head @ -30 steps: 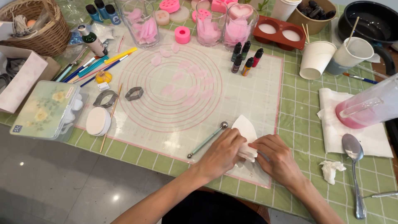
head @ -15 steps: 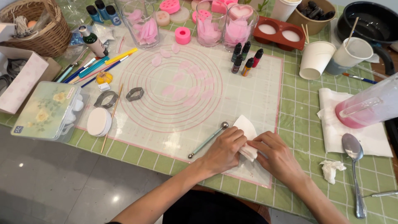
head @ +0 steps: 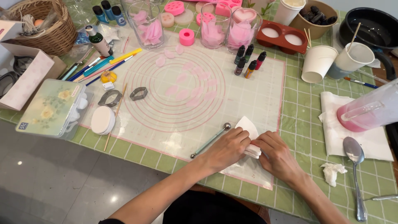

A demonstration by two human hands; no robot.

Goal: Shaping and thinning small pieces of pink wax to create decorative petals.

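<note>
Both my hands meet over a folded white paper tissue (head: pixel 248 126) at the near right corner of the translucent mat with pink rings (head: pixel 182 95). My left hand (head: pixel 226 148) lies across the tissue's left part with fingers curled on it. My right hand (head: pixel 277 154) pinches the tissue's right edge. A metal ball-tipped tool (head: pixel 209 140) rests on the mat just left of my left hand. Pale pink petal shapes (head: pixel 188 85) are scattered over the rings.
Glass jars of pink petals (head: pixel 149 25), small dye bottles (head: pixel 248 58), a red mould (head: pixel 282 36), paper cups (head: pixel 317 63), a pink-liquid jug (head: pixel 369 112), a spoon (head: pixel 354 166), metal cutters (head: pixel 138 93), pens (head: pixel 99 66), a floral box (head: pixel 52 108) and a wicker basket (head: pixel 45 29) crowd the green checked cloth.
My hands stay on the tissue and have only shifted slightly as they fold it. Nothing else on the table has moved.
</note>
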